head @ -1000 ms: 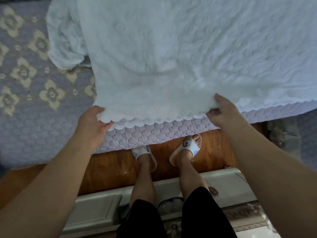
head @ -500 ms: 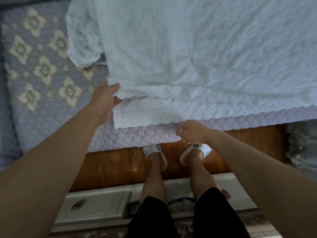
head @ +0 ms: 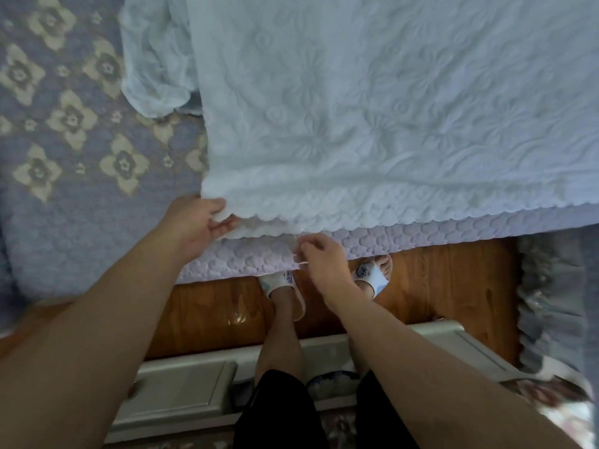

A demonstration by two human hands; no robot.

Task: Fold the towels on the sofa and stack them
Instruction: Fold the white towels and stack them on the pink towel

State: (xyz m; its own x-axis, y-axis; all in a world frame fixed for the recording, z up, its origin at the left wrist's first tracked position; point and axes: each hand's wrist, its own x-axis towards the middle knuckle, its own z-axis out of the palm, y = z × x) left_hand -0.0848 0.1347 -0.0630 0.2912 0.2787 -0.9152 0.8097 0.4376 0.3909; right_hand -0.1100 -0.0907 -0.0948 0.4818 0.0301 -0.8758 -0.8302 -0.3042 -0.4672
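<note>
A white embossed towel (head: 372, 118) with a scalloped hem lies spread on the sofa cover (head: 64, 222), folded so that two hem layers show at its near edge. That edge runs just beyond both hands and stops short of the sofa's front, leaving a strip of bare quilted lilac cover (head: 453, 234) between hem and drop-off. The left hand (head: 194, 225) pinches the towel's near left corner, thumb on top and fingers under the layers. The right hand (head: 319, 257) sits just right of it, near the hem, fingers curled in a narrow pinch; I cannot tell whether it holds a bit of cloth or nothing.

Left of the left hand the patterned blue sofa cover lies open. Beyond the left hand, a second, crumpled white towel (head: 152, 59) lies bunched, partly tucked under the spread towel's far left side. That makes two towels in view.

Below the hands are wooden floor (head: 437, 286), two feet in white slippers (head: 371, 275), and a pale low cabinet (head: 181, 393) close behind the legs.
</note>
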